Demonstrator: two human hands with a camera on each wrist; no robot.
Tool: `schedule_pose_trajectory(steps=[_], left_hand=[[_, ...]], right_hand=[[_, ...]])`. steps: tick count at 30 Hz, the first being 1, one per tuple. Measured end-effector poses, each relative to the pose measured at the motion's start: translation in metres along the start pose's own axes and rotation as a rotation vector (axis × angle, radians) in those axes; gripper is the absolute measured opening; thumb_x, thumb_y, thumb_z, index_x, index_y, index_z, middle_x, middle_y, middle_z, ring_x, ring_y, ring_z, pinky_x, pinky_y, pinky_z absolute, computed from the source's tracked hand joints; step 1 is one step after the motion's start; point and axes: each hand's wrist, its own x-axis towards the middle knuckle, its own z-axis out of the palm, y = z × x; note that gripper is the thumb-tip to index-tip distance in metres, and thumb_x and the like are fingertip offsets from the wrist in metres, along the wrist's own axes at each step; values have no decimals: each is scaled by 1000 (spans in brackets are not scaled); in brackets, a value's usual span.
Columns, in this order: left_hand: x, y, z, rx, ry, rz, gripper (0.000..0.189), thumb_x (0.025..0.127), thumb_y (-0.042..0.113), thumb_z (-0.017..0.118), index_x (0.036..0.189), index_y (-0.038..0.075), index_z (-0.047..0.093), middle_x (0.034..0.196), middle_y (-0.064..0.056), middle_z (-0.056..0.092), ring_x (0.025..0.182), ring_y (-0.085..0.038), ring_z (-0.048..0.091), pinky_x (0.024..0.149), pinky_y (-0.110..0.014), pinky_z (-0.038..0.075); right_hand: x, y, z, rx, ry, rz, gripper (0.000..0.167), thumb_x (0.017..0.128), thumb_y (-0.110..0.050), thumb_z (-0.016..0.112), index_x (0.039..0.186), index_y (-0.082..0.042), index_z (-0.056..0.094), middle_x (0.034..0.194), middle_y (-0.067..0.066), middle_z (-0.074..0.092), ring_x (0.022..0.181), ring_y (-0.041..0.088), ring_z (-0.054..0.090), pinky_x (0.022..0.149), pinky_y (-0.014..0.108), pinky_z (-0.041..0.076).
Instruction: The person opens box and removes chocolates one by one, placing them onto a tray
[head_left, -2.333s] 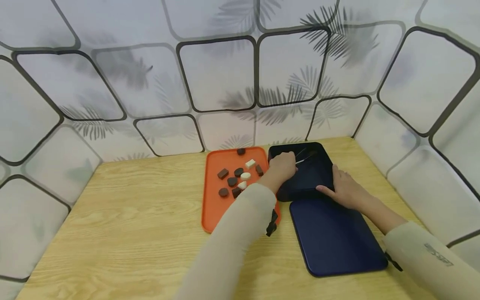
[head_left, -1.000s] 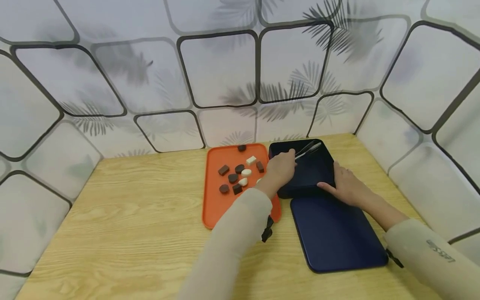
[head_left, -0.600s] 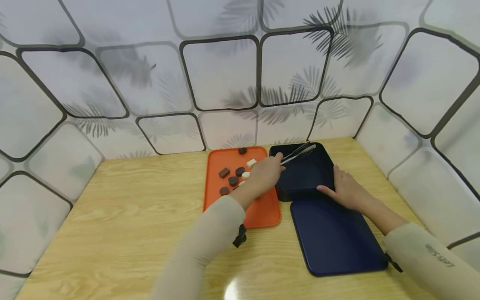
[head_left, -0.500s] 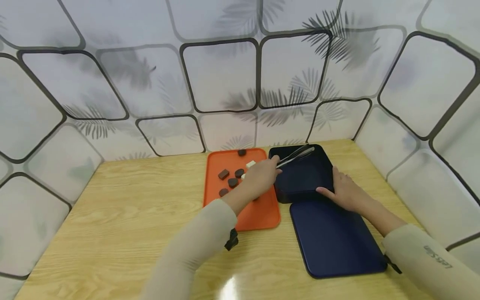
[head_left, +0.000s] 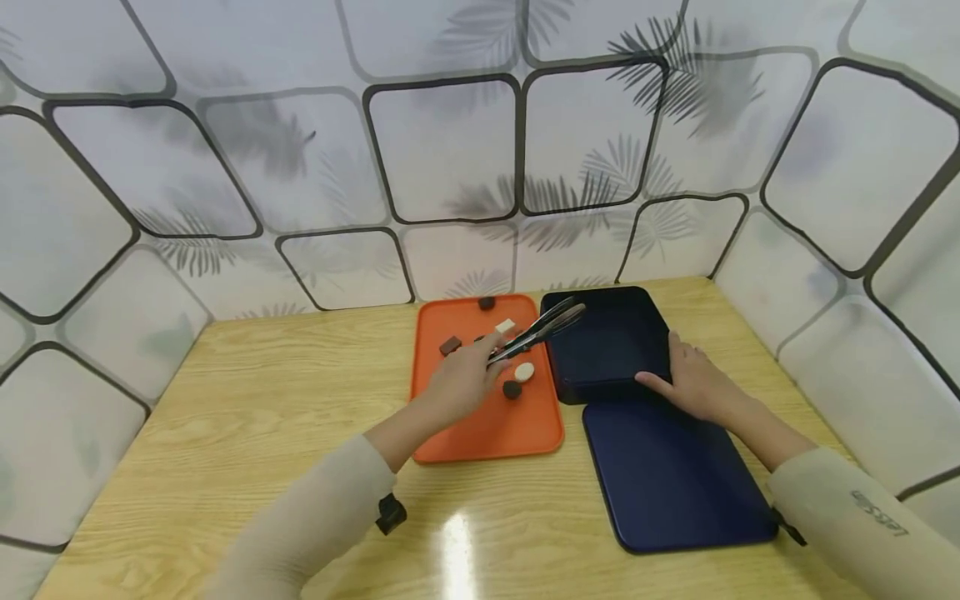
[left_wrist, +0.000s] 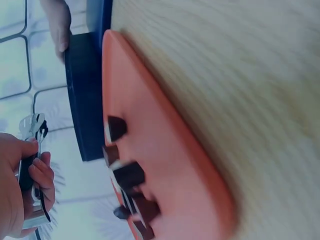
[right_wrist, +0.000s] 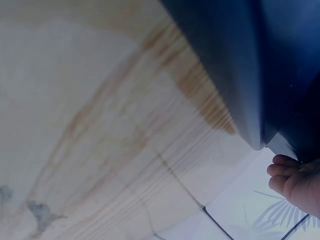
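Note:
My left hand (head_left: 465, 379) grips a pair of metal tongs (head_left: 551, 327) above an orange tray (head_left: 495, 442). The tong heads point right and up, slightly apart, and I see nothing between them. Several chocolate-like pieces lie on the tray, among them a dark round one (head_left: 512, 389), a white oval (head_left: 524, 372), a brown block (head_left: 450, 345) and a white block (head_left: 506, 326). My hand hides others. To the right, my right hand (head_left: 697, 383) holds the near right corner of a dark navy box (head_left: 607, 354), thumb along its front and fingers along its side.
A flat blue lid (head_left: 675, 483) lies directly in front of the box. Tray and box stand side by side on a wooden table (head_left: 262, 417). Patterned cloth walls (head_left: 442, 150) rise behind and at both sides.
My left hand has drawn the tongs out of the dark box and leftward over the orange tray, uncovering pieces at the tray's right. My right hand has stayed at the box.

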Motion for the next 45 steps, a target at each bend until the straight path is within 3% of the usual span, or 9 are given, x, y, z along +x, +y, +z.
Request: schedule_pose_trajectory(steps=[5,9,14,19,26,38,41,45], left_hand=[[-24,-18,-9,8,19,-7,23,95,31,56,112,15,57,72,3,61,47,-9,45,42,-24,32],[-51,-33,-14,35,48,6,21,93,27,61,109,14,58,73,6,58,49,-8,43,45,-23,33],[-87,-53,-15,14,25,-19,12,93,25,61,100,18,56,67,10,51,49,-6,40,46,-22,33],[-108,-74,-12,64,18,12,14,92,24,63,103,16,59,70,12,50,52,-4,39,47,-21,34],[-124,-93,-10,149,23,60,17,88,24,67,102,15,61,77,8,61,52,-2,38,46,-20,31],[-133,-101,-7,215,33,102,25,86,27,68,106,13,61,81,4,64,53,0,42,45,-18,34],[-136,-101,-6,206,8,62,31,87,30,68,110,11,60,78,7,61,54,0,42,45,-18,34],[-141,-97,-7,87,-35,-93,35,88,30,67,117,12,58,73,9,53,55,-3,39,47,-21,32]], right_hand=[[-1,2,-1,3,7,2,99,94,-55,47,139,23,7,133,50,27,122,61,32,102,63,26],[1,0,-1,9,8,-7,99,94,-55,47,139,23,7,134,50,26,123,60,31,103,63,23],[2,-1,-2,3,2,-5,99,94,-56,46,139,24,8,134,50,26,124,60,30,103,63,25],[2,0,-3,-5,-5,2,100,94,-57,46,139,24,7,133,50,27,122,61,31,100,63,28],[2,1,-2,-8,-4,0,100,94,-56,46,139,24,7,132,51,27,122,61,31,100,64,28],[2,1,0,-11,-4,-5,99,94,-56,46,138,25,8,132,51,27,122,61,32,104,63,23],[2,0,0,-10,-5,-8,99,94,-55,46,138,25,8,132,51,27,122,61,31,104,63,22],[2,-1,-1,-2,-6,-12,98,95,-55,46,138,25,7,132,51,27,122,61,31,104,63,23]])
